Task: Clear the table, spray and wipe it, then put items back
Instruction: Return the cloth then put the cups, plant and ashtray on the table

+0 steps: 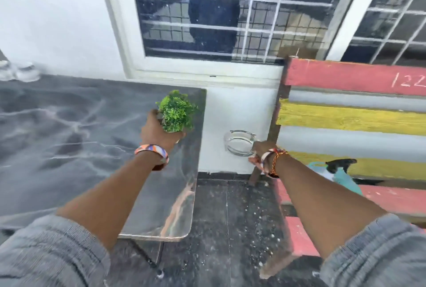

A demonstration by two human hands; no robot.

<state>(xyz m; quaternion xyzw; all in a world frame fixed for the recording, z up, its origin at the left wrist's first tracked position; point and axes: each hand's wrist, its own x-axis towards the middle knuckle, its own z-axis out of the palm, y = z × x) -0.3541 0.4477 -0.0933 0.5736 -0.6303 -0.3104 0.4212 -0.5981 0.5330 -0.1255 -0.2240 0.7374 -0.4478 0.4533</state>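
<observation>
The left hand point(159, 131) is closed around the base of a small leafy green plant point(176, 110), fingers wrapped under the foliage so that whatever pot it has is hidden; the leaves rise just above and to the right of the knuckles. Beneath this hand lies the dark marbled desk point(57, 125), whose glossy right end reflects the arm. The right hand point(261, 152) grips a clear round glass ashtray point(239, 142) by its near rim, the dish tilted and sticking out to the left of the fingers, in the air over the gap between desk and slatted wooden bench point(355, 111) (painted red, yellow and grey). Just right of that wrist, a teal spray bottle with a black trigger point(338, 169) lies on the bench seat.
</observation>
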